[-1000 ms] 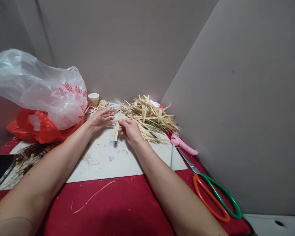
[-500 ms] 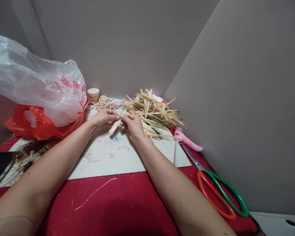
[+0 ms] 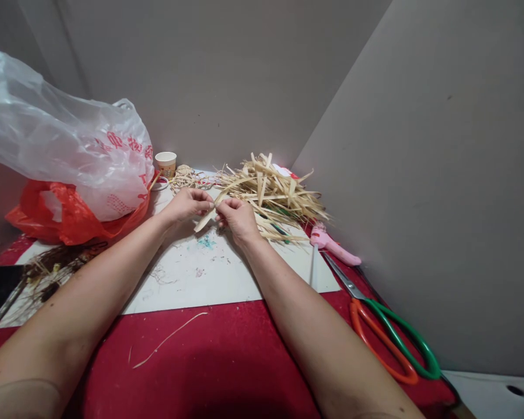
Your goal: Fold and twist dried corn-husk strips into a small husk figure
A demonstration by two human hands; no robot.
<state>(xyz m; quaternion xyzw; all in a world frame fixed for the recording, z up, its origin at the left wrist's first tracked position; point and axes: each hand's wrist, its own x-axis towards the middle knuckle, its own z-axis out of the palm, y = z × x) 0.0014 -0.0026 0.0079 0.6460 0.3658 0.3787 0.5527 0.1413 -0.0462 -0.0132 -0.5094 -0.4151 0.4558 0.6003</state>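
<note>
left hand (image 3: 186, 206) and right hand (image 3: 240, 222) pinch the pale strip (image 3: 205, 220) above the white sheet (image 3: 222, 276); uneven pulling could split it, or its far end could snag on the strip pile (image 3: 271, 189).

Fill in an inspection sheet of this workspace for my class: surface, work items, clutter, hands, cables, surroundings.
Surface: red table covering, with a stained white sheet on it.
Work items: one flat pale strip, held; a heap of pale strips towards the back.
Clutter: translucent bag above a red bag, paper cup and dark fibres on the left; pink tool and scissors on the right; thin strand in front.
Hands: left hand and right hand both pinch the strip, fingertips close together.
Cables: nothing seen for certain.
Surroundings: grey walls behind and to the right.
</note>
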